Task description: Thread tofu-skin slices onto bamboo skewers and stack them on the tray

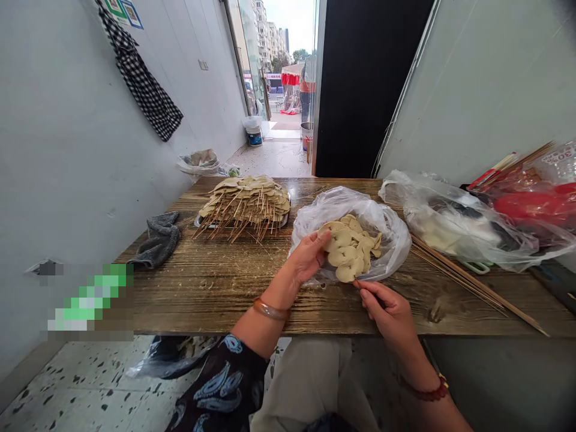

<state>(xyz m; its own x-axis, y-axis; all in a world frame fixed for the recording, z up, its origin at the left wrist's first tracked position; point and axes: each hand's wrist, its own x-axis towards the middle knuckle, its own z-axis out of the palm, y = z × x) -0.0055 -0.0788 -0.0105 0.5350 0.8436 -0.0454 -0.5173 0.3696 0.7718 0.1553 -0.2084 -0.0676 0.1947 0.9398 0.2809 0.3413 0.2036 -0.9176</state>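
Observation:
Thin, pale yellow, round-edged food slices are threaded on a skewer [345,271] held over the near side of an open clear plastic bag [310,210]. More loose slices [369,243] lie inside that bag. My left hand [310,257] pinches the upper left edge of the threaded slices. Below them, my right hand [386,305] grips the skewer's lower end between thumb and fingers. To the left, a metal tray [197,223] carries a heap of finished-looking skewers [247,204], their sticks pointing toward me. Bare wooden skewers [468,282] lie right of the bag.
A grey cloth [157,240] lies at the wooden table's [216,300] left edge. Plastic bags [454,216], one with red contents, crowd the right side. Beyond the table, a white bucket [254,132] stands by the doorway. A dark bag [175,357] sits on the floor.

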